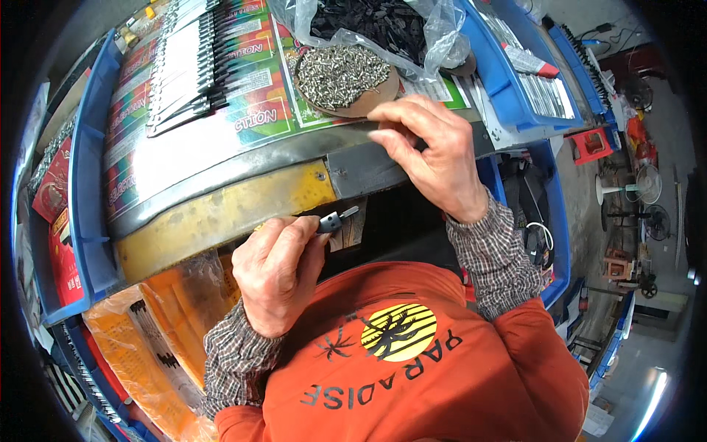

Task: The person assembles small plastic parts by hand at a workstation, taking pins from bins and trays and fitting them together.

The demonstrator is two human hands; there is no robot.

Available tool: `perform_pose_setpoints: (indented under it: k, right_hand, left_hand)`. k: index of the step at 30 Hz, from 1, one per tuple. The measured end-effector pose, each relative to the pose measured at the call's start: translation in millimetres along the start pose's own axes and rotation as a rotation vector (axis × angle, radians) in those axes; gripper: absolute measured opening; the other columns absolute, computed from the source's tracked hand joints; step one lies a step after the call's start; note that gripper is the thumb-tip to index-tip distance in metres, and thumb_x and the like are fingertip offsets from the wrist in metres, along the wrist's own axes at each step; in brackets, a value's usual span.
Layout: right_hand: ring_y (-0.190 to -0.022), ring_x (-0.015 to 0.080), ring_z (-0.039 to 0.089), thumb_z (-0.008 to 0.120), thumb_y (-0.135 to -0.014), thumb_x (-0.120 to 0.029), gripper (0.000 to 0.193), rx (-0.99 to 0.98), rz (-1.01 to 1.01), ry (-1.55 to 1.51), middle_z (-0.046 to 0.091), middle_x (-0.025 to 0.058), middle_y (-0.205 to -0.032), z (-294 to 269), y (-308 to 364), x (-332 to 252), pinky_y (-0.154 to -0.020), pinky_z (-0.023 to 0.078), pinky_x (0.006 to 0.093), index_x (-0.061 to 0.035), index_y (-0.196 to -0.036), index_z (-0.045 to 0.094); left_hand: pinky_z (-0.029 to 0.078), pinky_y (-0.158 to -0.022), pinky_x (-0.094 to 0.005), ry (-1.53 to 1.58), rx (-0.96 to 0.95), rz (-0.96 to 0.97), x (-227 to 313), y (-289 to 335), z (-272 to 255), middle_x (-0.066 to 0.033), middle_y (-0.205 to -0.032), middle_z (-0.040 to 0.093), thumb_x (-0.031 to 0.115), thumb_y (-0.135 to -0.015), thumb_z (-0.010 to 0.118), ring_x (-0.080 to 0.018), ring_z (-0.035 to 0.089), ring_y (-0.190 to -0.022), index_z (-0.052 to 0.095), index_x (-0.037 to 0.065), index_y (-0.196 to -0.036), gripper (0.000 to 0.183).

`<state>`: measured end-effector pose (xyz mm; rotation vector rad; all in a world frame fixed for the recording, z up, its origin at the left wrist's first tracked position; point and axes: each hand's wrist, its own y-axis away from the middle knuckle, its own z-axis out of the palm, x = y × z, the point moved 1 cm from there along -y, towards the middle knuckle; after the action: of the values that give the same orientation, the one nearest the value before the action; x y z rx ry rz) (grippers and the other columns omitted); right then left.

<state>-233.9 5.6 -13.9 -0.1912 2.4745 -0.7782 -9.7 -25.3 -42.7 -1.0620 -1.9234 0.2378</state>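
My left hand (pixel 276 269) is closed around a small grey metal piece (pixel 331 222) with dark round holes and a narrow metal tip sticking out to the right. Most of that piece is hidden by my fingers. My right hand (pixel 434 147) hovers over the bench edge, thumb and forefinger curled with a gap between their tips; nothing shows in that gap. Just beyond its fingertips lies a round brown tray (pixel 381 94) heaped with small silvery metal pins (pixel 340 74).
On the bench's left lies a row of slim metal-and-black pieces (pixel 208 59) on colourful printed sheets. Black parts (pixel 368 26) fill a clear plastic bag at the back. Blue bins (pixel 508 66) flank the bench. Orange wrapped packs (pixel 173 309) stand below left; a yellow-and-dark edge (pixel 228 214) runs along the front.
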Motion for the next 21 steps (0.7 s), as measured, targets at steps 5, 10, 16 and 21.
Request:
perform_pose_setpoints:
  k: [5, 10, 16, 21]
  right_hand:
    - [-0.090, 0.0271, 0.056, 0.074, -0.072, -0.009, 0.028, -0.008, -0.060, 0.189, 0.064, 0.0081, -0.093, 10.1, -13.7, 17.4, -0.081, 0.046, 0.0374, -0.0040, -0.098, 0.068]
    - [-0.093, 0.0276, 0.052, 0.076, -0.071, -0.015, 0.032, -0.040, -0.101, 0.247, 0.060, 0.0086, -0.095, 16.3, -17.6, 23.6, -0.082, 0.045, 0.0375, -0.0042, -0.100, 0.066]
    - [-0.098, 0.0274, 0.053, 0.075, -0.071, -0.014, 0.033, -0.069, -0.062, 0.256, 0.061, 0.0084, -0.099, 17.5, -14.1, 26.9, -0.084, 0.045, 0.0377, -0.0055, -0.102, 0.066]
    - [-0.097, 0.0277, 0.053, 0.076, -0.070, -0.014, 0.035, -0.053, -0.054, 0.247, 0.061, 0.0085, -0.098, 15.3, -13.3, 26.9, -0.083, 0.045, 0.0381, -0.0055, -0.103, 0.066]
  left_hand:
    - [0.047, -0.054, -0.0340, -0.031, 0.013, -0.028, -5.4, -0.2, -6.6, -0.0106, -0.074, 0.060, -0.005, -0.066, 0.073, -0.0259, 0.059, -0.061, 0.063, 0.002, -0.089, 0.025]
    - [0.047, -0.054, -0.0343, -0.034, 0.006, -0.041, -7.0, 1.1, -7.0, -0.0105, -0.073, 0.060, -0.005, -0.066, 0.073, -0.0261, 0.059, -0.061, 0.062, 0.002, -0.089, 0.026]
    - [0.047, -0.053, -0.0324, -0.046, -0.031, -0.087, -5.9, 1.3, -8.3, -0.0098, -0.074, 0.061, -0.004, -0.069, 0.073, -0.0244, 0.059, -0.060, 0.063, 0.003, -0.089, 0.023]
    - [0.047, -0.054, -0.0341, -0.032, -0.036, -0.086, -5.5, 1.8, -7.4, -0.0104, -0.074, 0.060, -0.005, -0.067, 0.073, -0.0256, 0.058, -0.061, 0.062, 0.002, -0.089, 0.026]
